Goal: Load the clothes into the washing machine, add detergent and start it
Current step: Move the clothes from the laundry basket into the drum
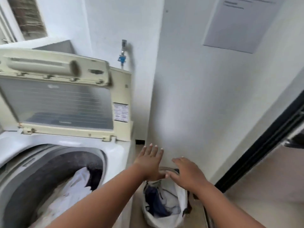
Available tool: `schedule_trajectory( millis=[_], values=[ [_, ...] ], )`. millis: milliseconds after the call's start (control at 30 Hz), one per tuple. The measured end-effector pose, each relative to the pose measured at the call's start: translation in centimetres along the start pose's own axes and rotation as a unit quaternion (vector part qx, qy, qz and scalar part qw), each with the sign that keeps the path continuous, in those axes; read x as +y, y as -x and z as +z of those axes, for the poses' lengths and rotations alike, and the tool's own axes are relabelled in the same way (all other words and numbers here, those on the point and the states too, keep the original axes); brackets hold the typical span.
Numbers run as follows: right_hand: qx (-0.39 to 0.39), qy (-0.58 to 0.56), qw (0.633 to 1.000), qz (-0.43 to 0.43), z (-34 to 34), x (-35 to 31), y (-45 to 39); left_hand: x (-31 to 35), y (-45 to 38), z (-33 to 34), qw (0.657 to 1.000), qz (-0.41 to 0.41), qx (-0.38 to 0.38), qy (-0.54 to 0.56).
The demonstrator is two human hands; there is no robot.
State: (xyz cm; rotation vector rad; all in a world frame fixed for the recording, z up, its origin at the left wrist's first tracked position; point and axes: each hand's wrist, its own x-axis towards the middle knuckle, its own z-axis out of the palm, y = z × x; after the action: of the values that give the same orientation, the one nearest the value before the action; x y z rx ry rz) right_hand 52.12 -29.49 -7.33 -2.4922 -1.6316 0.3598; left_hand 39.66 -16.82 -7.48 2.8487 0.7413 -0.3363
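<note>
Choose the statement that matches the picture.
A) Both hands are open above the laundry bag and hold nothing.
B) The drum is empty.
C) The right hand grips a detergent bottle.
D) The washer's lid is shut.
A: the left hand and right hand reach with straight fingers above the laundry bag, holding nothing.

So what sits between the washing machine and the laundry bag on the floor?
In the head view, only a narrow strip of bare floor separates the washing machine from the laundry bag; the left forearm crosses above it.
</note>
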Motion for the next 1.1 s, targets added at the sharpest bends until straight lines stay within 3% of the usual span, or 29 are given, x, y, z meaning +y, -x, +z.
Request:
schedule_trajectory(
  millis=[200,467,767,967,1100],
  values=[
    [-0.076,-0.071,0.993,0.052,0.9,11.2,2.0,5.6,-4.5,6.3,0.991,-0.09,-0.092,0.034],
    [-0.186,-0.129,0.968,0.105,9.4,17.2,-3.1,4.0,-9.0,15.7,0.962,-0.17,-0.2,0.072],
    [-0.343,-0.125,0.915,0.174,20.6,23.1,-9.6,1.6,-18.0,24.6,0.947,-0.107,-0.304,0.012],
    [-0.344,-0.171,0.902,0.196,29.6,25.8,-15.4,-0.4,-23.5,31.9,0.929,0.012,-0.345,-0.131],
    [-0.377,-0.158,0.895,0.176,37.7,26.5,-18.8,-1.3,-26.9,38.4,0.925,-0.017,-0.37,-0.088]
  ],
)
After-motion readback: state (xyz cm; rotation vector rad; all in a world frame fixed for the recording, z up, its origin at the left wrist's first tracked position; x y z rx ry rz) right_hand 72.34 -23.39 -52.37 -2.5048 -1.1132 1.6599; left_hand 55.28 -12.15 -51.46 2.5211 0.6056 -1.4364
